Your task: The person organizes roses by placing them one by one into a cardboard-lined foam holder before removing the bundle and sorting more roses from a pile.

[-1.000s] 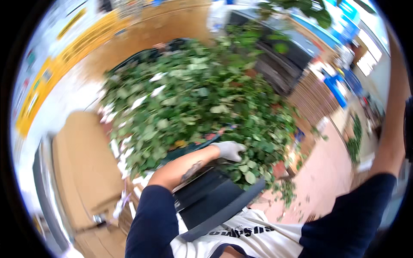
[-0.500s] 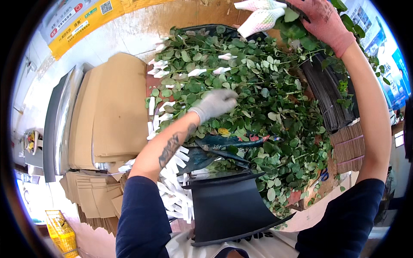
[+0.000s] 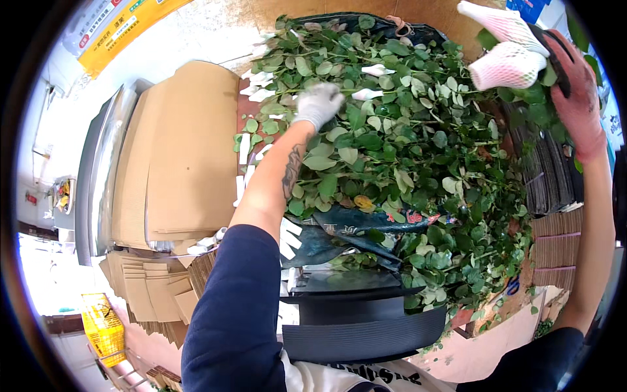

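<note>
At the upper right, my right hand (image 3: 576, 98) in a reddish glove is closed round leafy rose stems. Two rose heads in pale pink-and-white foam nets (image 3: 508, 67) stick out to the left of it. My left hand (image 3: 319, 104), in a light grey glove, is over the upper part of a wide heap of leafy rose stems (image 3: 405, 150). Its fingers are curled closed, and whatever they grip is hidden. Just right of it lies a netted rose head (image 3: 367, 95), with another netted rose head (image 3: 377, 70) a little farther off.
Brown cardboard sheets (image 3: 192, 150) stand left of the heap, smaller cardboard pieces (image 3: 153, 287) below them. White foam sleeves (image 3: 289, 238) lie along the heap's left edge. Black sheets (image 3: 362, 333) are close in front of me. Dark stacked sleeves (image 3: 548, 173) and bundled cardboard (image 3: 555, 251) stand right; scissors (image 3: 513, 285) lie nearby.
My left hand has gone farther away over the heap, to where a netted rose head lay, and its fingers have closed. My right hand, still holding the roses, has shifted right and lower.
</note>
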The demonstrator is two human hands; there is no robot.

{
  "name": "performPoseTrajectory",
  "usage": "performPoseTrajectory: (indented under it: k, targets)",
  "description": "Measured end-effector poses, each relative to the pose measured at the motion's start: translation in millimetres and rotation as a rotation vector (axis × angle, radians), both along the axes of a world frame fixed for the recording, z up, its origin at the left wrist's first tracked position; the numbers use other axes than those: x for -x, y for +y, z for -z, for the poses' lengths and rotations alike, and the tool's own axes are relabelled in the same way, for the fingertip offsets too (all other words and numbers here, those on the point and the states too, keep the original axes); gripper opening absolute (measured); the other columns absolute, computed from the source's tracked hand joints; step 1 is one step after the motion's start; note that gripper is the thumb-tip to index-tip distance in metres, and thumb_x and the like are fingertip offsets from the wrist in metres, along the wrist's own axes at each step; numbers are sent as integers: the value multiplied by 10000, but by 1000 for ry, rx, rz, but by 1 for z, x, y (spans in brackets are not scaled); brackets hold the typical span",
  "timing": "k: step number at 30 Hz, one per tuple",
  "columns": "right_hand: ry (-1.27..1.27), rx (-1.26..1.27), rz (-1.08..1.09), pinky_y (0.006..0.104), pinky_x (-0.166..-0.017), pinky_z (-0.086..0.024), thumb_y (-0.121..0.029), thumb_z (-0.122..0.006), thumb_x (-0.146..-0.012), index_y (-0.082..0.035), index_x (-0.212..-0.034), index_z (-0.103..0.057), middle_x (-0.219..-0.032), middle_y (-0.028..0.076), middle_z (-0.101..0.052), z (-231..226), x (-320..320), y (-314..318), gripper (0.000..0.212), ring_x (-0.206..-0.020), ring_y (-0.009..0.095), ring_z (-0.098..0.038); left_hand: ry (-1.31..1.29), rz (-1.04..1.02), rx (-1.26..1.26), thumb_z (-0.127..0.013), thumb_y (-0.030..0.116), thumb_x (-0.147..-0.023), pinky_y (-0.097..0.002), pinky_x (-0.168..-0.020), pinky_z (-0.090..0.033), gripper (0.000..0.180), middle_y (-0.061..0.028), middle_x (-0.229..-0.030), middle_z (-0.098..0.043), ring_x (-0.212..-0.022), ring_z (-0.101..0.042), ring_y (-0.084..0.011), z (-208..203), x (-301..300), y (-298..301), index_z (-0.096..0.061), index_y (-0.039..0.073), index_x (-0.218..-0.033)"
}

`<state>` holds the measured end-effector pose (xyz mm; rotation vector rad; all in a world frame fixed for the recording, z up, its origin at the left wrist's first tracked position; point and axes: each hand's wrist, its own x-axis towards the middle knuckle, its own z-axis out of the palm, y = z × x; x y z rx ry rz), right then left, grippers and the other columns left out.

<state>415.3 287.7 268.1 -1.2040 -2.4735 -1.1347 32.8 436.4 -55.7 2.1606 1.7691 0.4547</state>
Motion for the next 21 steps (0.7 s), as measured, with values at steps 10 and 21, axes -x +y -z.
performPoseTrajectory:
  k: [10,21]
  targets:
    - [4,-64,-54,412,-995,-404,61,-553,-644,-73,-1276,-519,-1316,135,-515,27,19,-6,646,-1188,350,-500,540,-109,73,-607,325,-788,-446,-981,-402,432,-107,-1178,-631,-1144,-572,-277,13,60,30,-623,138,-1177]
    - [130,-68,-64,413,-989,-413,77,-561,-608,-66,-1258,-534,-1302,144,-530,12,24,-23,666,-1164,356,-522,454,190,-163,-541,347,-792,-414,-761,-540,331,-161,-929,-689,-856,-672,-317,-148,68,18,-662,139,-1019]
